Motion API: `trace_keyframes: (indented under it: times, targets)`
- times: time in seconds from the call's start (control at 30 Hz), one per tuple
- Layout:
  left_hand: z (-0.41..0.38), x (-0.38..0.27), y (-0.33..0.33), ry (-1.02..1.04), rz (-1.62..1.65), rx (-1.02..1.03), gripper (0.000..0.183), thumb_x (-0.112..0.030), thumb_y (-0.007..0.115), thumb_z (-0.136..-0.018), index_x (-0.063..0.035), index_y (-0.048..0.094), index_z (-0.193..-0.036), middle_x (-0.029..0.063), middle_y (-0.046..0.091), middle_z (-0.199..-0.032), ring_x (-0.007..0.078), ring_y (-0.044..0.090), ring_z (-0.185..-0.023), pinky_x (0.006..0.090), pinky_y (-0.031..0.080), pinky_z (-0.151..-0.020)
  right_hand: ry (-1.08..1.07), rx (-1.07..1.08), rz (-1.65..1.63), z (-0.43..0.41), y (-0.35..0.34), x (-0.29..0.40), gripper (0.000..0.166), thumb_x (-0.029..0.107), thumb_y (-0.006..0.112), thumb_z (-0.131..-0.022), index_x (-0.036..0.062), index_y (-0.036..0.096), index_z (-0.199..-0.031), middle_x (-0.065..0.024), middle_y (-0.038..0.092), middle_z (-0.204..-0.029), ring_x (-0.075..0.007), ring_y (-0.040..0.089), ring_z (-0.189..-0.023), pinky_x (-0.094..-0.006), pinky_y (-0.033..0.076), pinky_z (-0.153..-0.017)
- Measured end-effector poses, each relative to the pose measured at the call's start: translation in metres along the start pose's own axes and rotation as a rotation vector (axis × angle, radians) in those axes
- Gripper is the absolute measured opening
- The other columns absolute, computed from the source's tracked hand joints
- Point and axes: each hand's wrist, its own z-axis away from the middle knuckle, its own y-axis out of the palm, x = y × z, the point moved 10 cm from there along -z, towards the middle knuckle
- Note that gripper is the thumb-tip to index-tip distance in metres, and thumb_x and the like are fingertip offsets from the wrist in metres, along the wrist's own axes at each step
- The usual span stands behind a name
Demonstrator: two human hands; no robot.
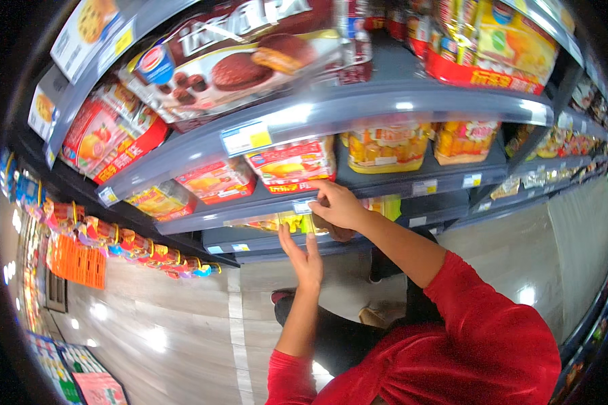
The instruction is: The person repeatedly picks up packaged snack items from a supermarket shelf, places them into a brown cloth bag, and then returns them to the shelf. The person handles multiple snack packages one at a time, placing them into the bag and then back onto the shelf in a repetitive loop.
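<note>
My right hand [340, 205] is at the front edge of a grey store shelf, its fingers at a price label [303, 206] and just below a red-and-yellow snack package [294, 164]. Lower and to the left, my left hand [302, 260] is raised with its fingers apart, near the yellow packages [271, 223] on the shelf beneath. A brown item [340, 234] shows partly under my right hand; whether I hold it cannot be told. Yellow bagged snacks [389, 147] stand right of the red-and-yellow package.
Large brown-and-white snack packs [243, 66] lie on the upper shelf [334, 109]. Hanging snack packs [134, 243] line the shelf's left end, with an orange crate [78, 260] behind them. A white line crosses the floor [182, 324]. Another shelf runs along the right rim.
</note>
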Motion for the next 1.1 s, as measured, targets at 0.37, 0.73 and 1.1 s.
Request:
trace_keyframes:
  times: [0.37,0.73,1.1]
  targets:
    - [-0.006,-0.090,0.076,0.178,-0.006,0.208,0.064,-0.008,0.059,-0.084,0.0048,0.025,-0.136,0.0223,0.030,-0.139,0.0312,0.033,-0.128,0.0387,0.025,-0.107,0.043,-0.396,-0.037,0.065,-0.122,-0.024,0.046,0.021,0.070,-0.075,0.0034,0.046,-0.111,-0.0155,0.057,-0.093,-0.0306,0.059,-0.087,-0.0368,0.048,-0.076]
    - [-0.114,-0.117,0.201,-0.080,0.229,0.468,0.082,-0.009,0.077,-0.069,0.0020,0.024,-0.131,0.0143,0.050,-0.116,0.0210,0.052,-0.102,0.0316,0.045,-0.087,0.438,-0.112,0.184,0.038,-0.232,-0.123,0.070,0.032,0.070,-0.073,-0.0061,0.036,-0.120,-0.0302,0.054,-0.109,-0.0437,0.054,-0.101,-0.0442,0.044,-0.087]
    - [-0.086,-0.109,0.189,0.115,-0.036,0.317,0.098,-0.005,0.076,-0.066,0.0112,0.011,-0.137,0.0263,0.029,-0.137,0.0323,0.037,-0.125,0.0322,0.029,-0.105,0.342,-0.180,0.271,0.052,-0.240,-0.106,0.071,0.028,0.071,-0.073,-0.0094,0.033,-0.121,-0.0318,0.049,-0.117,-0.0414,0.051,-0.109,-0.0428,0.041,-0.093]
